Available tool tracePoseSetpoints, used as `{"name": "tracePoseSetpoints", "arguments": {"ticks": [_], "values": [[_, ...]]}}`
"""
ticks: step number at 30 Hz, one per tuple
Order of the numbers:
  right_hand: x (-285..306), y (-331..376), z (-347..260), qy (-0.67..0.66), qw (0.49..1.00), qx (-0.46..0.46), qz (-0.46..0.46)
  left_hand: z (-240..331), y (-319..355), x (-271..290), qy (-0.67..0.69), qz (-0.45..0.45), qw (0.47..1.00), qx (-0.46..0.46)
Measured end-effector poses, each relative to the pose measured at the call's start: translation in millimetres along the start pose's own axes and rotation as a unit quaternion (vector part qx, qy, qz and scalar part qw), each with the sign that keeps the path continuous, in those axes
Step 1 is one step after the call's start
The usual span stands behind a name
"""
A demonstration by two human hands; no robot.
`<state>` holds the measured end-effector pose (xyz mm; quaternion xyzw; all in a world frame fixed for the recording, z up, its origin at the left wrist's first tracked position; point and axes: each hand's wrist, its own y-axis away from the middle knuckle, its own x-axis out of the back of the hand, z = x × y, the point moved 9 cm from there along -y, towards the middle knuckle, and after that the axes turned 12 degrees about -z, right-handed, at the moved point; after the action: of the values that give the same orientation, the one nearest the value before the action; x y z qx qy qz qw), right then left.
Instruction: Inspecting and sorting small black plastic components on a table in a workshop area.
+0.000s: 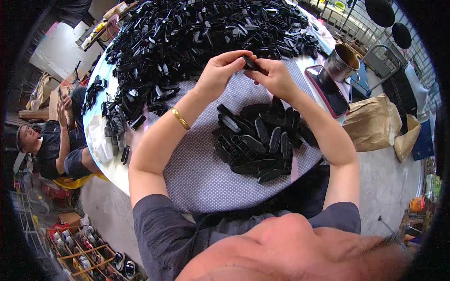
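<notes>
A small, elongated black plastic-looking piece sits between the fingertips of two bare hands, raised over a grey cloth with pale dots on a round table. The left hand, on the arm with a gold-coloured bangle, pinches it from the left, thumb and forefinger drawn in close; the right hand meets it from the right and slightly nearer the body, its fingers likewise closed down on it.

Neither hand is nearer than the other, as both touch the piece. Its long axis appears to slant from the far left, at the left fingertips, toward the near right, beneath the right fingers, which hide part of it. Any turn or push, it seems, would hinge on that slant, with a hand at each end.

A loose pile of similar elongated black pieces lies on the cloth between the forearms, closer to the body than the fingers. Beyond the hands spreads a far larger heap of glossy black parts.
</notes>
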<state>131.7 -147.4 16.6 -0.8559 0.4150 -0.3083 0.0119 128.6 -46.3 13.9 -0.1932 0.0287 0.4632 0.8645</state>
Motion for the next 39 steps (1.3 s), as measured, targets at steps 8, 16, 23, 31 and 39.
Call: {"name": "tracePoseSetpoints", "arguments": {"ticks": [8, 16, 23, 31, 39], "values": [[6.9, 5.1, -23.0, 0.097, 0.990, 0.078, 0.071, 5.5, 2.0, 2.4, -0.042, 0.012, 0.999, -0.012], [70.6, 4.0, 42.8, 0.362, 0.921, -0.115, 0.090, -8.0, 2.3, -28.4, -0.429, -0.091, 0.892, 0.106], [57.4, 4.9, 34.7, 0.182, 0.974, -0.097, 0.089, -38.3, 8.2, -25.8, -0.357, -0.092, 0.888, 0.273], [12.4, -19.0, 20.9, -0.052, 0.997, 0.019, 0.053, -49.8, 9.3, 20.1, 0.004, 0.079, 0.990, 0.121], [95.7, 1.7, 58.9, 0.517, 0.815, -0.091, 0.246, -26.1, 3.6, 26.6, -0.366, 0.071, 0.919, 0.127]]}}
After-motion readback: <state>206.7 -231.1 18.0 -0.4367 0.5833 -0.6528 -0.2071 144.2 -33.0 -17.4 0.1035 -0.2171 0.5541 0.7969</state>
